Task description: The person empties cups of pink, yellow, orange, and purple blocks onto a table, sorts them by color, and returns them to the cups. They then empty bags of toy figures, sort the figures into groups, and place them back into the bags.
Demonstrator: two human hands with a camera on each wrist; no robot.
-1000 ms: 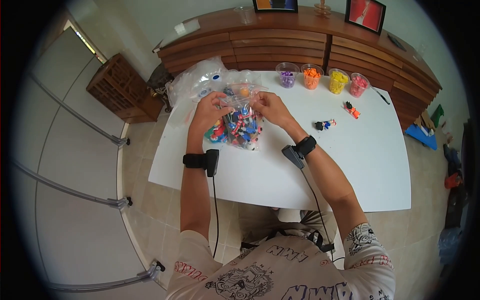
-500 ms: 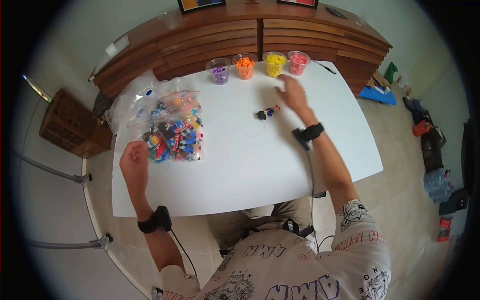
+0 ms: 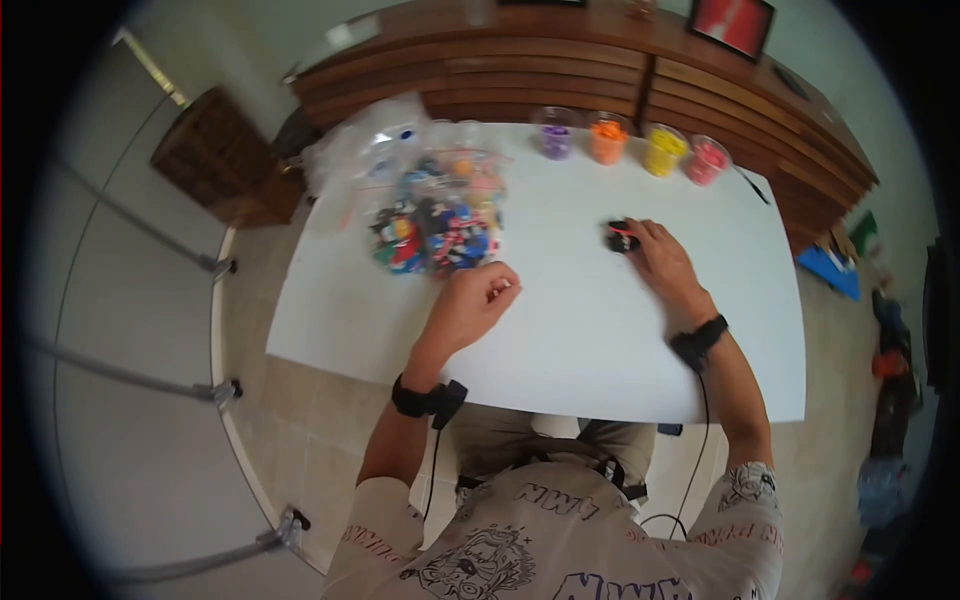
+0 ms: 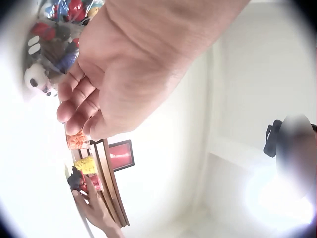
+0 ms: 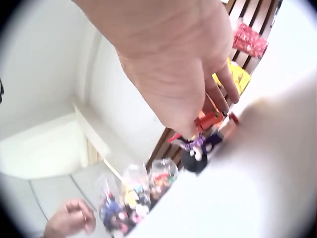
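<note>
My right hand (image 3: 665, 265) pinches a small orange-red toy figurine (image 5: 210, 120) between thumb and fingers. Right at those fingertips is a black-haired figurine (image 5: 194, 159) in purple and blue, lying low over the white table; I cannot tell if the fingers grip it too. My left hand (image 3: 470, 305) hangs loosely curled and holds nothing, just in front of a clear zip bag of colourful figurines (image 3: 462, 238). A panda-like white head (image 4: 37, 79) shows through the plastic in the left wrist view.
Along the table's back edge stand clear cups of small pieces: purple (image 3: 556, 140), orange (image 3: 607, 142), yellow (image 3: 664, 152) and pink (image 3: 708, 162). A pen (image 3: 753, 185) lies beside them. Crumpled clear plastic (image 3: 370, 140) sits at the back left. Behind runs a wooden cabinet (image 3: 500, 85).
Both hands left the bag. My right hand went to the orange-red figurine, picked it up and carried it to the black-haired one. My left hand drew back, then came in front of the bag.
</note>
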